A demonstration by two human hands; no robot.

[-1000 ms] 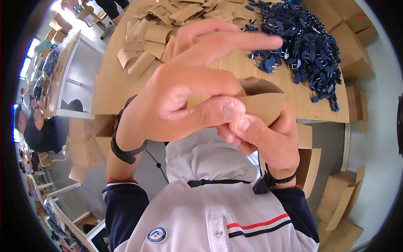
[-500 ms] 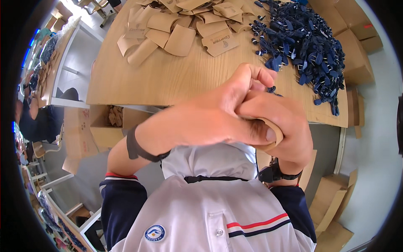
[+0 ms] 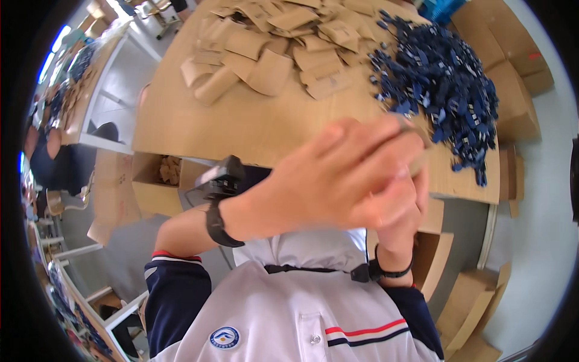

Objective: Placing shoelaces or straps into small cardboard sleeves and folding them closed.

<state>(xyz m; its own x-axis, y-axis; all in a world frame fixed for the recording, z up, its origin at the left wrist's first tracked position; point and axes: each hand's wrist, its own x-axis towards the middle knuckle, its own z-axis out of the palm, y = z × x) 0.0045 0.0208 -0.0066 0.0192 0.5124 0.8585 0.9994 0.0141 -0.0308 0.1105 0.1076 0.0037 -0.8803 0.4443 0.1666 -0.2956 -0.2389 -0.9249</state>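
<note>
My left hand (image 3: 356,181) lies across my right, its fingers curled over and blurred by motion. Beneath it, my right hand (image 3: 398,226) is closed, mostly covered by the left. Between them sits a brown cardboard pillow box (image 3: 424,137); just a sliver of its edge shows past the fingertips, and the rest is hidden. Both hands are above the table's near edge. Beyond them is a heap of brown cardboard pillow boxes (image 3: 271,69). To the right lies a pile of navy-blue corded items (image 3: 440,90) that look like earphones with plugs.
The wooden table (image 3: 199,130) spreads out in front of me. An open carton (image 3: 154,196) holding brown pieces stands below its left front edge. Cardboard boxes (image 3: 512,102) line the right wall, with another open carton (image 3: 434,259) near my right arm. A person sits at the far left.
My left hand has turned, and its fingers now fold over my right hand. The cardboard, clearly seen in my right hand before, is now almost hidden. A black device shows at my left wrist.
</note>
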